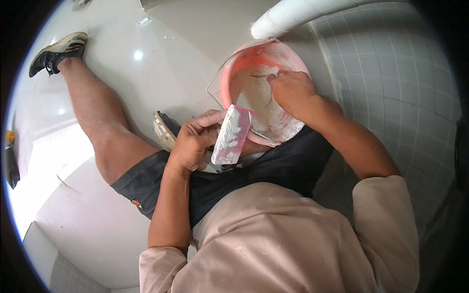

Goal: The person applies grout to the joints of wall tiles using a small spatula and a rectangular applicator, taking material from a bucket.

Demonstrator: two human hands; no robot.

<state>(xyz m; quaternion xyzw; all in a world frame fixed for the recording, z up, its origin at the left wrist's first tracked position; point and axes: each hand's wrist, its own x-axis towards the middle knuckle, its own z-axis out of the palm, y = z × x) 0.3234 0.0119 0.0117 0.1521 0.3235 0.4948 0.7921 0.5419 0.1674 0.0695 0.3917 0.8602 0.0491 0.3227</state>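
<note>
My left hand [192, 141] grips a flat pink spreader [232, 136] between thumb and fingers, its face smeared with white paste. It is held up beside the near left rim of a pinkish-red bucket [226, 87]. Pale, wet paste [251, 100] coats the bucket's inside and lies in its bottom. My right hand [292, 92] reaches over the bucket's right side with its fingers curled closed. A thin edge shows by its fingertips, but what it holds is hidden. The bucket leans toward me between my legs, its wire handle hanging out to the left.
Beyond the bucket a white pipe [288, 18] runs off to the upper right. A grey tiled wall [398, 90] stands close on my right. My left leg stretches across the glossy floor [161, 73], ending in a shoe [61, 51]. A dark, yellow-topped object [10, 158] is at the far left.
</note>
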